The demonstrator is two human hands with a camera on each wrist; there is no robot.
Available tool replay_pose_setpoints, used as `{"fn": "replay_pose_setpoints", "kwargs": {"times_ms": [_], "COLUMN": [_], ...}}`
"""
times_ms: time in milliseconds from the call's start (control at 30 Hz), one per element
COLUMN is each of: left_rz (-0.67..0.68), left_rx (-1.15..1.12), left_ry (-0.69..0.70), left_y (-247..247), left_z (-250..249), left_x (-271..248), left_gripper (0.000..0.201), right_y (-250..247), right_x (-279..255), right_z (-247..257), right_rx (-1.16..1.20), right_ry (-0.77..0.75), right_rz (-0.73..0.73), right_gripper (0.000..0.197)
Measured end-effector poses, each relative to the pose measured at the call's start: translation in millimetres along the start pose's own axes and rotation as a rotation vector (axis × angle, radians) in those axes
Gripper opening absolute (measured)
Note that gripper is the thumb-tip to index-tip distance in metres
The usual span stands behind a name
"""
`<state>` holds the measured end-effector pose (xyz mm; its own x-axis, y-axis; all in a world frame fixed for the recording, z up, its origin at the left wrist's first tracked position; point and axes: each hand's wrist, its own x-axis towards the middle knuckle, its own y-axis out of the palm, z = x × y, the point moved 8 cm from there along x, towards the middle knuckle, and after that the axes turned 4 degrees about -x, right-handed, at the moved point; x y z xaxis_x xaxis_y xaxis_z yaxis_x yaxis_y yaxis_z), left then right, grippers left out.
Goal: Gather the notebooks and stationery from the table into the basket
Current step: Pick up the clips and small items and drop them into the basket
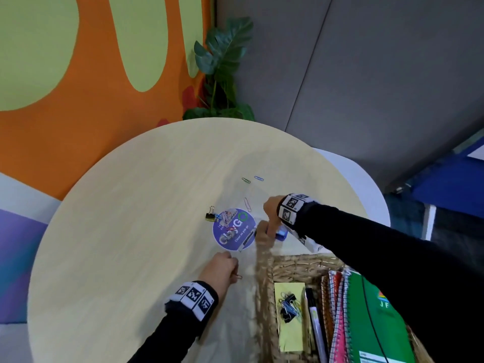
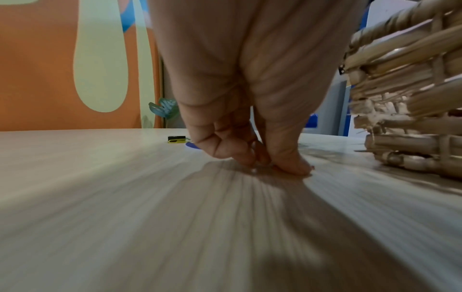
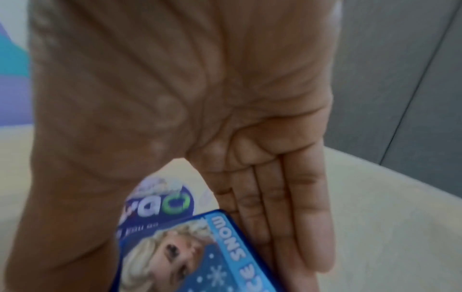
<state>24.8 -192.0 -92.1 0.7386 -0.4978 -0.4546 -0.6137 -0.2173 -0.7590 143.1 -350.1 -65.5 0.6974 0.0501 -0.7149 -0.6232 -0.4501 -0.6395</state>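
Trouble, if it comes, starts with the biggest thing here: the wicker basket (image 1: 296,263) sits at the near right of the round bench (image 1: 131,205), close to the rim, already loaded with spiral notebooks (image 1: 340,310), a yellow pad (image 1: 289,334), pens and a heap of clips, so a knock from the right forearm crossing above it could shift it toward the edge. Next down, the right hand (image 1: 271,213) hangs just beyond the basket's far corner with a small blue box (image 3: 200,252) held between thumb and straight fingers; the hold looks light and sideways, and I judge the box could slip or catch on the woven rim as it is carried over. Beneath it lies a round purple sticker (image 1: 234,230) that seems part of the bench, carrying a few clips and a slim dark item I cannot identify; these could be brushed off or overlooked against the print. A black and yellow binder clip (image 1: 210,215) sits just left of it. Smallest and riskiest are the paper clips: the left hand (image 1: 222,265) has its fingertips (image 2: 290,168) pressed together on the surface beside the basket wall, pinching at a pink paper clip (image 1: 238,277), which lies flat and may skid away. Green, blue and pink clips (image 1: 246,180) farther out are thin, easy to miss, and could be flicked aside.
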Motion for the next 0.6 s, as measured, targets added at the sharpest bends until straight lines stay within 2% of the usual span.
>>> {"fn": "replay_pose_setpoints", "kwargs": {"times_ms": [100, 167, 233, 300, 333, 400, 433, 500, 600], "left_rz": [0.004, 0.047, 0.101, 0.086, 0.065, -0.039, -0.041, -0.109, -0.240], "left_rx": [-0.002, 0.013, 0.041, 0.003, -0.042, -0.013, 0.002, -0.087, -0.201], "left_ry": [0.008, -0.006, -0.025, -0.024, -0.021, -0.010, -0.012, -0.016, 0.019], "left_y": [-0.2, 2.4, 6.0, 6.3, 1.1, -15.4, -21.1, -38.5, -70.8], "left_z": [-4.5, -5.8, -4.7, -4.3, -7.2, -11.1, -14.6, -20.1, -33.1], "left_x": [1.2, 0.3, -0.8, 1.8, 0.2, -3.5, -5.9, -7.6, -18.3], "left_gripper": [0.019, 0.017, 0.002, 0.032, 0.036, 0.023, 0.018, 0.020, 0.004], "right_y": [-40.7, -58.3, -61.3, -48.1, -36.7, -6.5, 11.3, 46.3, 91.8], "right_x": [-57.3, -98.9, -143.8, -183.3, -198.3, -215.9, -219.4, -222.6, -229.0], "right_z": [-9.6, -19.2, -22.7, -19.8, -15.6, -0.5, 8.7, 30.6, 73.6], "right_rx": [0.162, 0.222, 0.298, 0.389, 0.427, 0.477, 0.486, 0.456, 0.362], "right_ry": [0.010, 0.015, -0.004, -0.031, -0.046, -0.084, -0.098, -0.134, -0.223], "right_rz": [-0.086, -0.148, -0.211, -0.229, -0.218, -0.154, -0.116, -0.061, 0.000], "right_gripper": [0.057, 0.054, 0.050, 0.048, 0.046, 0.044, 0.045, 0.049, 0.056]}}
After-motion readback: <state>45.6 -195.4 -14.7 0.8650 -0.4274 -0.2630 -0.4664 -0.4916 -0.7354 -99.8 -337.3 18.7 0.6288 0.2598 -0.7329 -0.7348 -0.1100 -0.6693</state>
